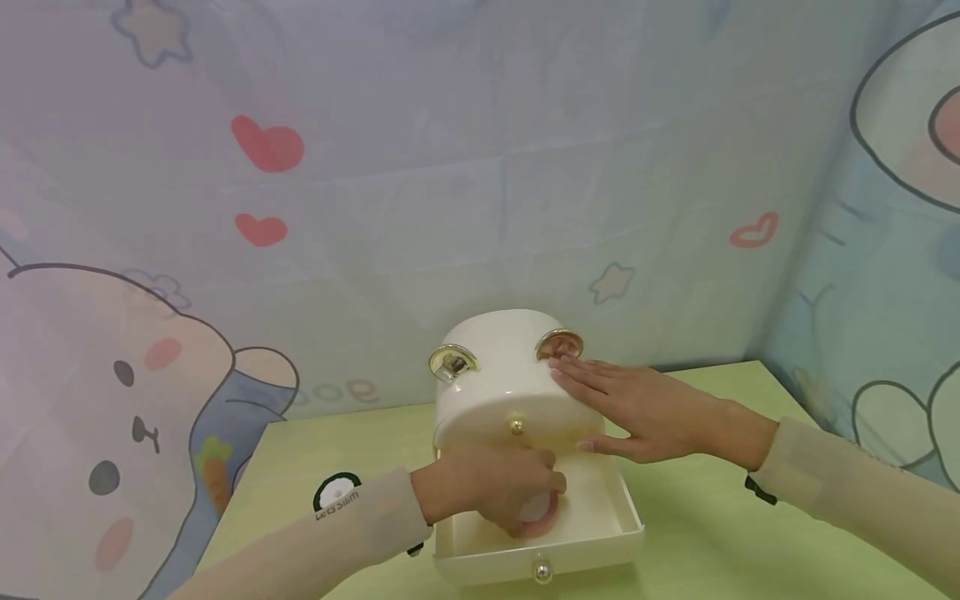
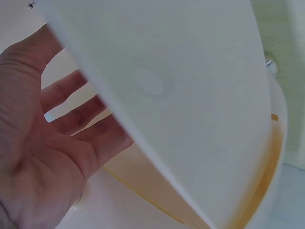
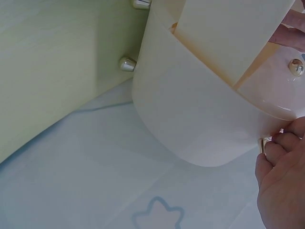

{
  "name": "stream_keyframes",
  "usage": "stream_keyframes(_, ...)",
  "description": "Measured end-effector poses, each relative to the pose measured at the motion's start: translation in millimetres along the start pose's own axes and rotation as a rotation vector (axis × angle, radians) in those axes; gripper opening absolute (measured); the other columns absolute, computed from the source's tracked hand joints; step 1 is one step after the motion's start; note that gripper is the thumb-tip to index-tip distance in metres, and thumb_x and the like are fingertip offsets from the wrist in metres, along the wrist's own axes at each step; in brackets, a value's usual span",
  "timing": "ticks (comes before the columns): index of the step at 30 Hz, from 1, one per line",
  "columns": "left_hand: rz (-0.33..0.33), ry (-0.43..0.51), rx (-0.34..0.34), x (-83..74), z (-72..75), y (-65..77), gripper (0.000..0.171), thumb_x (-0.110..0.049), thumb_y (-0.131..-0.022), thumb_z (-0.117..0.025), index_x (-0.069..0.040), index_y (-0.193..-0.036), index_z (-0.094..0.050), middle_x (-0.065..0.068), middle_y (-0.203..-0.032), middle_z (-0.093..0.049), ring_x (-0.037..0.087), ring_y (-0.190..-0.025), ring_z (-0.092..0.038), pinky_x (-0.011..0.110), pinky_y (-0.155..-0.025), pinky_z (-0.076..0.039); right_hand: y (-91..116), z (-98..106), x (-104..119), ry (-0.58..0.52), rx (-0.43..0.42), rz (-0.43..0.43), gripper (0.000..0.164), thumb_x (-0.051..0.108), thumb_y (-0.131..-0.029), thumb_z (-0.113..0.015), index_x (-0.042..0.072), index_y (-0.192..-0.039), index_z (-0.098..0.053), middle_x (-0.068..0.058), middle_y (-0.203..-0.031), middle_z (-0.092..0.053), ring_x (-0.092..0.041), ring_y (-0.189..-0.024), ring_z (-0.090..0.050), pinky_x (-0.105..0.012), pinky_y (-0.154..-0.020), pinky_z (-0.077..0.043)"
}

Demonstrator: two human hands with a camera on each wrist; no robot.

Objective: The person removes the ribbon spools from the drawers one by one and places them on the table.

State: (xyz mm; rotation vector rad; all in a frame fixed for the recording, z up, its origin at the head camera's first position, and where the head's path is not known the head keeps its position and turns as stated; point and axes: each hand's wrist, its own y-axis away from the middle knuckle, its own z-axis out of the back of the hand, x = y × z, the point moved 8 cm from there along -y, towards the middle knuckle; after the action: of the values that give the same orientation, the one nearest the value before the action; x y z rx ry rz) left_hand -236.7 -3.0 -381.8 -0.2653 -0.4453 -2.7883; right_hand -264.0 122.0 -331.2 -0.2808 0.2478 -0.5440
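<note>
A cream rounded storage box with gold ear-like loops stands on the table, its lower drawer pulled out. My left hand is inside the drawer, fingers and thumb bent about a small round thing with a pink rim. In the left wrist view, the drawer's side wall hides those fingertips and the round thing. My right hand rests along the box's right side, fingertips at the right gold loop and thumb near the front. In the right wrist view, its fingers touch the box edge.
A round white item with a dark rim lies on the green table, partly behind the left sleeve. The upper front has a gold knob, the drawer another knob. A cartoon-printed cloth hangs close behind the box.
</note>
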Motion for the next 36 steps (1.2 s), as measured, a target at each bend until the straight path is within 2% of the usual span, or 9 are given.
stream_keyframes(9,0.004,0.034,0.028,-0.4,-3.5,-0.7,0.036,-0.039,-0.087,-0.080,-0.027,-0.118,-0.069,-0.008,-0.102,-0.063,0.005,-0.084,-0.063,0.015,-0.073,-0.047,1,2,1,0.003,-0.025,0.015,0.082,0.052,-0.104,-0.058,0.003,-0.164,-0.031,-0.015,-0.171,-0.034,-0.031,-0.155,-0.042,-0.044,-0.118,-0.047)
stream_keyframes(15,-0.017,0.057,0.034,1.6,-2.0,-4.7,0.038,-0.039,-0.087,-0.079,-0.025,-0.121,-0.067,-0.007,-0.104,-0.064,0.005,-0.085,-0.062,0.017,-0.075,-0.048,1,2,0,0.008,-0.028,0.007,0.082,0.053,-0.104,-0.058,0.003,-0.164,-0.031,-0.015,-0.171,-0.035,-0.032,-0.154,-0.043,-0.045,-0.117,-0.048)
stream_keyframes(22,-0.016,0.050,0.036,4.1,10.1,-0.3,0.035,-0.041,-0.089,-0.075,-0.026,-0.120,-0.069,-0.008,-0.106,-0.068,0.003,-0.086,-0.062,0.019,-0.078,-0.050,0,1,-1,-0.008,-0.011,-0.002,0.083,0.052,-0.104,-0.058,0.005,-0.165,-0.029,-0.014,-0.172,-0.033,-0.031,-0.156,-0.041,-0.045,-0.117,-0.048)
stream_keyframes(27,0.015,0.075,-0.001,2.7,23.7,5.5,0.033,-0.046,-0.094,-0.067,-0.029,-0.121,-0.069,-0.010,-0.106,-0.068,0.002,-0.086,-0.063,0.019,-0.076,-0.050,2,0,-1,-0.019,-0.009,-0.003,0.083,0.052,-0.104,-0.058,0.005,-0.165,-0.028,-0.014,-0.172,-0.032,-0.031,-0.156,-0.041,-0.045,-0.117,-0.048)
stream_keyframes(36,0.047,0.224,0.004,1.0,47.4,19.0,0.046,-0.040,-0.090,-0.074,-0.024,-0.133,-0.067,-0.006,-0.116,-0.067,0.005,-0.097,-0.064,0.018,-0.084,-0.051,1,0,-1,-0.017,-0.008,-0.007,0.084,0.053,-0.104,-0.058,0.005,-0.165,-0.029,-0.013,-0.173,-0.032,-0.030,-0.156,-0.040,-0.044,-0.118,-0.047)
